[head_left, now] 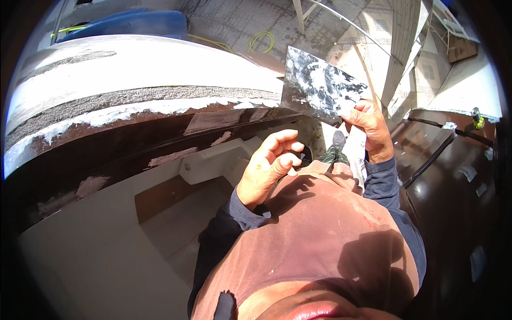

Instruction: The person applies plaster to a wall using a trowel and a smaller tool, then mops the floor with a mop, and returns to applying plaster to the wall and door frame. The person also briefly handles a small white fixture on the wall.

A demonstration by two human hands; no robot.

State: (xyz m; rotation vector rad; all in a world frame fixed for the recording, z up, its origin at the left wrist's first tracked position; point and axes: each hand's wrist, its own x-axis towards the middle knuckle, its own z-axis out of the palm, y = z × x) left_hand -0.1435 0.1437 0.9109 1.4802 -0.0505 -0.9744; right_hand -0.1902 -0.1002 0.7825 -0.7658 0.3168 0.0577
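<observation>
My right hand (368,128) grips the lower right corner of a thin dark plate (320,88), thumb on top. White paste or filler is smeared over much of the plate's face. Below that hand hangs a whitish piece of cloth or paper (356,152); I cannot tell whether my fingers hold it. My left hand (271,166) is raised in front of my brown shirt, its fingers loosely curled and apart, with nothing seen in them. Left of the plate runs a long curved edge (144,109) of a brown panel, with white paste spread along it.
A broad white surface (160,58) with a rough grey strip extends left. A blue tarp-like object (128,24) and a yellow hose coil (262,41) lie on the floor beyond. To the right stand a wooden plank (400,48) and a glossy brown panel (448,186) with pale patches.
</observation>
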